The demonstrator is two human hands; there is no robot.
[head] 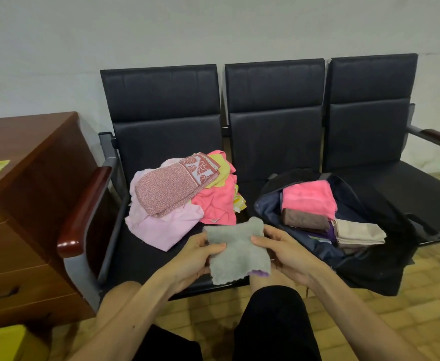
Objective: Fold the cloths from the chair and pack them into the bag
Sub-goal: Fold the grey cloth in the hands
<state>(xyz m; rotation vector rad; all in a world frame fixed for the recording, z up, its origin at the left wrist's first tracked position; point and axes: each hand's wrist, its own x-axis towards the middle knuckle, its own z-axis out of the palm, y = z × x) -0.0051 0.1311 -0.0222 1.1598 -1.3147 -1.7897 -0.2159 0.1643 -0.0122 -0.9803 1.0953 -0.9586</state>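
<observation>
A small grey cloth (236, 252) with a purple edge showing at its lower right hangs in front of the black chair (166, 142). My left hand (193, 259) pinches its left side and my right hand (284, 252) pinches its right side, thumbs on top. A loose pile of cloths (177, 196) lies on the left seat: pale pink, a patterned rose towel, yellow and bright pink pieces. The dark open bag (370, 259) sits on the middle seat and holds folded cloths: bright pink (309, 198), brown (305, 221) and beige (359, 231).
The chair is a three-seat bench with wooden armrests (83, 212); the right seat (401, 188) holds nothing. A brown wooden cabinet (23, 204) stands to the left, a yellow object (2, 343) at bottom left. My knees are below, over a tiled floor (370, 321).
</observation>
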